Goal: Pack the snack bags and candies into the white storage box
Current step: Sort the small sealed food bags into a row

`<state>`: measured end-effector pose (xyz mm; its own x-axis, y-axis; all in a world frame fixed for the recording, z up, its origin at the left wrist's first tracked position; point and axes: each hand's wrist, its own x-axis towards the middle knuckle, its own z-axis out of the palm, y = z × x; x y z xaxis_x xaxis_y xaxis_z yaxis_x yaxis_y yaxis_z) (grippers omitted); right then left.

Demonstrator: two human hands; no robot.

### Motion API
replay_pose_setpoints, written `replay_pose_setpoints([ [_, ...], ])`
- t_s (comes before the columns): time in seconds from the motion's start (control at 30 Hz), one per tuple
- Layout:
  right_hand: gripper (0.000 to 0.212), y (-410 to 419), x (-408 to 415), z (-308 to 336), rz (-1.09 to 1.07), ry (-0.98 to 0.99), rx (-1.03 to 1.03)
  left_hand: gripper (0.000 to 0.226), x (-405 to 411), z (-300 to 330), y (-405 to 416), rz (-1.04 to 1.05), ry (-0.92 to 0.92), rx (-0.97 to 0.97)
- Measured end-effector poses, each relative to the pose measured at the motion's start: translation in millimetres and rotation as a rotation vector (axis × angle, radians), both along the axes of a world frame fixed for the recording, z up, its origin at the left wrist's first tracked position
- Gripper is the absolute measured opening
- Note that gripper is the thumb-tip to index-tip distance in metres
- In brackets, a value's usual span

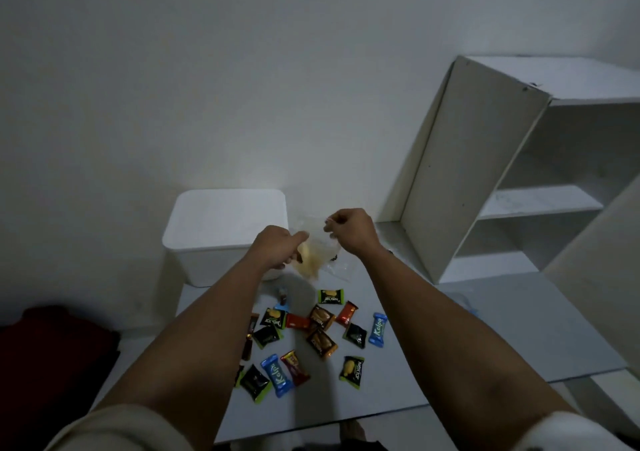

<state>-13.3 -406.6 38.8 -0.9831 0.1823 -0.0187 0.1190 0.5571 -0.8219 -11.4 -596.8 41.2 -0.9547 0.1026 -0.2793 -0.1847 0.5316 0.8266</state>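
- Head view: my left hand [273,248] and my right hand [349,229] both pinch a clear snack bag [317,253] of pale chips, held up just right of the white storage box [225,232].
- Wrapped candies [322,341] lie scattered on the table [485,329], nearer me.
- A white shelf unit [502,173] stands far right.

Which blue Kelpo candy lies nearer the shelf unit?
The blue Kelpo candy at the pile's right edge; the other blue one lies lower left, beside the left forearm.

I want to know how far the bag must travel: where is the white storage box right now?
In the head view, the white storage box stands left of centre against the wall, just beyond the left hand.
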Motion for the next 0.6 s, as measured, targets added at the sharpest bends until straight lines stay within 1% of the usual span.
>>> replay_pose_setpoints([
  [0.03, 0.011, -2, -2, 9, 0.044, -0.021, -0.017, 0.039, -1, 2, -5, 0.028, 0.060, 0.013],
  [0.1, 0.015, -3, -6, 26, 0.120, -0.053, -0.026, 0.026, -2, 8, -14, 0.068, 0.197, 0.027],
  [0.13, 0.018, -3, -6, 34, 0.162, -0.060, -0.034, 0.024, -2, 11, -18, 0.068, 0.247, 0.050],
  [0.2, 0.021, -3, -4, 51, 0.249, -0.085, -0.050, 0.036, -1, 17, -20, 0.046, 0.337, 0.094],
  [0.23, 0.021, -2, -3, 58, 0.286, -0.109, -0.044, 0.038, 0, 21, -21, 0.044, 0.376, 0.103],
  [0.27, 0.021, -2, -1, 65, 0.319, -0.134, -0.039, 0.034, 2, 25, -21, 0.045, 0.408, 0.121],
  [0.33, 0.020, 1, 1, 73, 0.360, -0.177, -0.072, 0.015, 1, 31, -20, 0.042, 0.431, 0.156],
  [0.37, 0.021, 2, 2, 76, 0.367, -0.191, -0.100, 0.010, 2, 34, -20, 0.036, 0.427, 0.171],
  [0.47, 0.022, 4, 6, 79, 0.352, -0.188, -0.167, 0.014, 3, 35, -20, 0.027, 0.413, 0.221],
  [0.53, 0.027, 4, 10, 79, 0.337, -0.166, -0.210, 0.015, 6, 34, -19, 0.049, 0.406, 0.265],
  [0.6, 0.029, 3, 14, 76, 0.337, -0.118, -0.202, 0.016, 10, 34, -16, 0.073, 0.384, 0.290],
])
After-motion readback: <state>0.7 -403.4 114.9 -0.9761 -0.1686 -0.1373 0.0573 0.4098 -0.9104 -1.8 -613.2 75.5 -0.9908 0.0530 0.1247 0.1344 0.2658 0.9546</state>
